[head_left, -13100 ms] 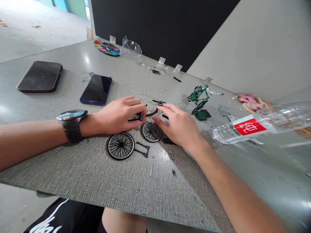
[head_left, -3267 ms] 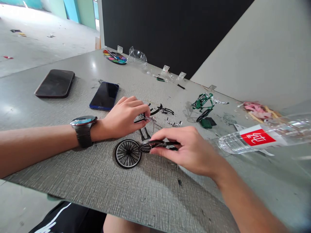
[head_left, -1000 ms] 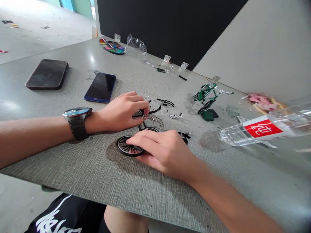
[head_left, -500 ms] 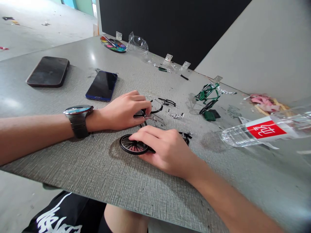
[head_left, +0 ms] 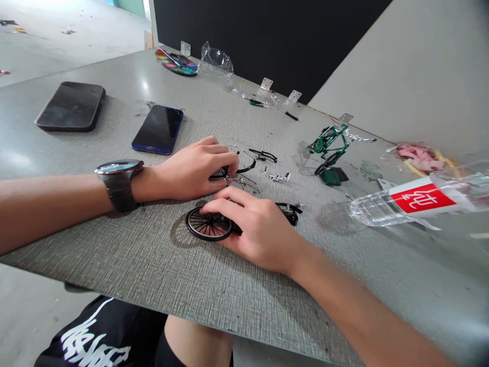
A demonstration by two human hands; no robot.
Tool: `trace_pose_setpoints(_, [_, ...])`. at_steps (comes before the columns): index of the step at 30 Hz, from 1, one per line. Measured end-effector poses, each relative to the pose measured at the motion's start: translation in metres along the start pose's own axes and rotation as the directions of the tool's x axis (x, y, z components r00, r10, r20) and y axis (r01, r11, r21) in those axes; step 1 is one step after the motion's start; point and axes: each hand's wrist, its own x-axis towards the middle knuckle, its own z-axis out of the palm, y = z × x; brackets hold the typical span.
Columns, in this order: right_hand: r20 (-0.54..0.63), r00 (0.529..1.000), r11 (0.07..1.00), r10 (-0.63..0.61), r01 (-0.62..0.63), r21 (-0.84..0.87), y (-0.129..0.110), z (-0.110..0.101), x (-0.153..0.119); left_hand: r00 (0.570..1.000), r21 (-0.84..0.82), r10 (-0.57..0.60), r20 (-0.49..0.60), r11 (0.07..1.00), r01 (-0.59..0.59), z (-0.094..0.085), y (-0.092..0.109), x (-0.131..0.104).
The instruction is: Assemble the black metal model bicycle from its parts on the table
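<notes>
Right hand: closed in a pinch on wheel, covering its right edge.
Wheel: near the middle of worktop, held almost flat just above it, shadow to the left.
Left hand: curled nearly closed over black parts and silver parts, touching; whether gripping, cannot tell.
In the way: left hand over much of the black parts; right hand over one end of black piece.
Loose nearby: handlebar right of silver parts; black arms farther off.
Green bike: far right, upright, beside green block.
Bottle: well right of right hand, partly out of view, nearer than pink cloth.
Left side: dark slab; blue phone beyond watch.
Far edge: palette, clear plastic, green-handled tool.
</notes>
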Motion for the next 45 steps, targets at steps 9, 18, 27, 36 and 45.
trace_pose_setpoints(9, [0.002, 1.0, 1.0, -0.002, 0.002, 0.004, 0.0011, -0.0006, 0.0005, 0.999, 0.012, -0.03, 0.037, 1.0, 0.029, -0.0012, 0.0006, -0.0004])
trace_pose_setpoints(18, [0.014, 1.0, 1.0, 0.014, -0.014, 0.017, 0.0019, -0.0006, 0.0006, 0.998, 0.013, -0.029, 0.049, 1.0, 0.028, -0.0016, 0.0005, -0.001])
trace_pose_setpoints(27, [0.003, 1.0, 1.0, -0.004, 0.004, 0.015, 0.0023, -0.0002, 0.0002, 0.999, 0.018, -0.027, 0.047, 1.0, 0.026, -0.0027, 0.0023, -0.0008])
trace_pose_setpoints(36, [0.007, 1.0, 0.999, 0.007, -0.007, 0.033, 0.0025, -0.0005, 0.0005, 0.999, 0.01, -0.004, 0.051, 1.0, 0.003, -0.0025, 0.0007, -0.0009])
trace_pose_setpoints(45, [0.025, 0.999, 0.999, 0.043, -0.044, 0.022, 0.0008, -0.0004, 0.0012, 0.999, -0.009, 0.002, 0.052, 1.0, -0.002, -0.0027, 0.0006, -0.0012])
